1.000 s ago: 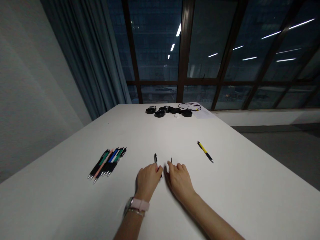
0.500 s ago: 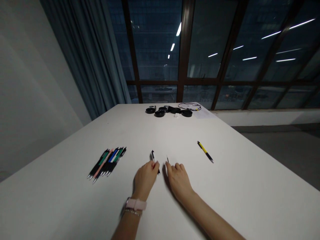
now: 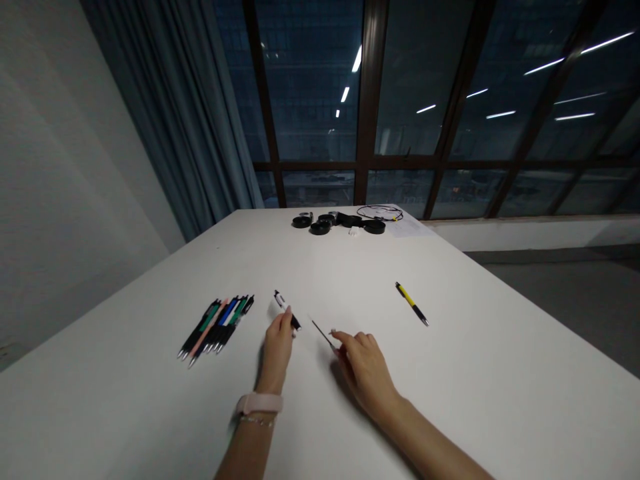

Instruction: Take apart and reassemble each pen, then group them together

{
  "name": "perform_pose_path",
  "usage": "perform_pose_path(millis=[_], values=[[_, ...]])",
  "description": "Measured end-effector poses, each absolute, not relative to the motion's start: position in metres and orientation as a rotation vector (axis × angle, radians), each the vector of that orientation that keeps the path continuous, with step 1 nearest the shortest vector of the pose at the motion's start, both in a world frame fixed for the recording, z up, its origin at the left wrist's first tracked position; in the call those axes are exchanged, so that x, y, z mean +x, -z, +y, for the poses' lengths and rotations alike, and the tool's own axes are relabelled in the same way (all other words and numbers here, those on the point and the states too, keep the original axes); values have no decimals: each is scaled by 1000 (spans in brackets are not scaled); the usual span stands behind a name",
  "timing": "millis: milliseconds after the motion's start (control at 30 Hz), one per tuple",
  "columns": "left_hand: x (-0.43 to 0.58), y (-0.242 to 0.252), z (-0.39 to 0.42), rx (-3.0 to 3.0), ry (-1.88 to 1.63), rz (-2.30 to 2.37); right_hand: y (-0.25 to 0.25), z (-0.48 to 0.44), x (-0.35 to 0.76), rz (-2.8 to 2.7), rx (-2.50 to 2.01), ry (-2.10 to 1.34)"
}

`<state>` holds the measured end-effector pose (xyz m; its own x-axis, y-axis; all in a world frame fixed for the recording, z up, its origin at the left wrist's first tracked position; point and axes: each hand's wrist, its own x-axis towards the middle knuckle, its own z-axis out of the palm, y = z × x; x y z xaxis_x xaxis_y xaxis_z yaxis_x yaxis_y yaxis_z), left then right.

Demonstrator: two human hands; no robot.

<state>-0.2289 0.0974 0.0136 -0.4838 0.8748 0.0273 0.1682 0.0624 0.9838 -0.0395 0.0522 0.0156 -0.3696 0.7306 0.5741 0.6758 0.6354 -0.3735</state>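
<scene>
My left hand (image 3: 277,347) is closed round a short black-and-white pen barrel (image 3: 286,309), whose upper end sticks out above my fingers. A pink watch band sits on that wrist. My right hand (image 3: 364,368) pinches a thin dark pen refill (image 3: 320,332) that points up and to the left, toward the barrel. The two parts are apart, a small gap between them. Both hands are just above the white table (image 3: 480,373).
A row of several pens (image 3: 216,323) lies left of my left hand. A yellow-and-black pen (image 3: 411,303) lies to the right. At the table's far end are black tape rolls (image 3: 320,225), a cable (image 3: 380,213) and a sheet of paper. Windows and a curtain stand behind.
My hands have drawn apart: the left one moved left and away with the barrel, and the refill in my right hand has come out and tilted left.
</scene>
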Motion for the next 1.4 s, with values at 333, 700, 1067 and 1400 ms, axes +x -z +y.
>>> perform_pose_path(millis=[333,700,1067,1400], values=[[-228,-19,94,651,-1658,1503,-18,47,-34,-2204,-912,-42],[-226,-18,93,728,-1638,1507,-17,49,-34,-2239,-984,-38],[-207,-11,93,860,-1470,1359,-19,54,-31,-1900,-1093,-357],[-172,-26,79,791,-1204,1133,-23,69,-26,-1281,-1100,-823]])
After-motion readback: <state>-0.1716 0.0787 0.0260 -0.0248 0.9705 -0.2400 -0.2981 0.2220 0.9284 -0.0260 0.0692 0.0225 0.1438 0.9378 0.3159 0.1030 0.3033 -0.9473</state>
